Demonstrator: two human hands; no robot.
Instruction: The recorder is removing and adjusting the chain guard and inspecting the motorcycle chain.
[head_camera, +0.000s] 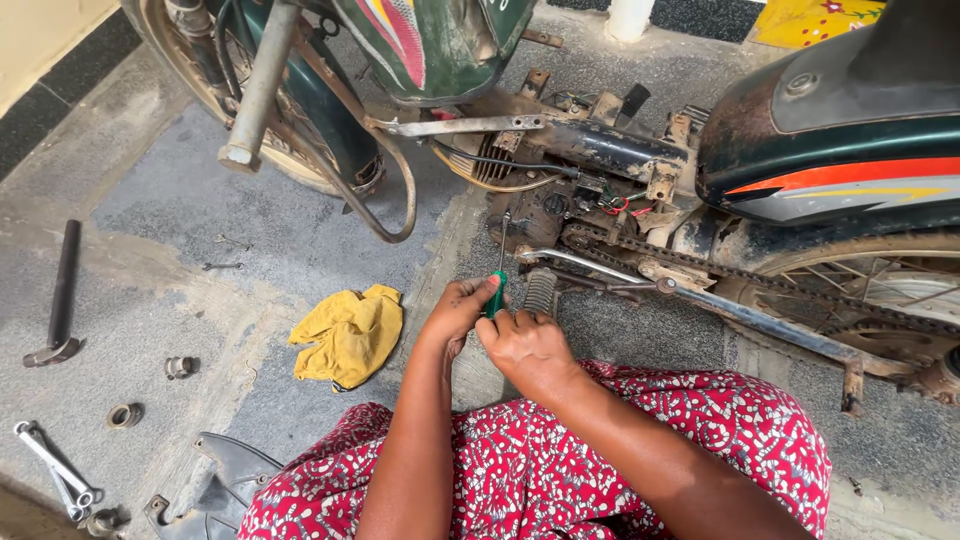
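Green-handled steel screwdriver (496, 290): my left hand (457, 312) and right hand (525, 345) grip it together, tip steadied against the far engine (545, 215).

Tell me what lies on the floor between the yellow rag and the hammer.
Head view: two small metal rings, one nearer the yellow rag, another below the hammer.

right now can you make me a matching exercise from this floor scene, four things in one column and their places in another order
Things:
1. screwdriver
2. yellow rag
3. hammer
4. ring spanners

Places:
A. far left on the floor, handle pointing away
B. on the floor left of the left hand
C. bottom left corner of the view
D. held in both hands, right hand lower, tip at the motorcycle engine

Pairs: 1-D, 2-B, 3-A, 4-C
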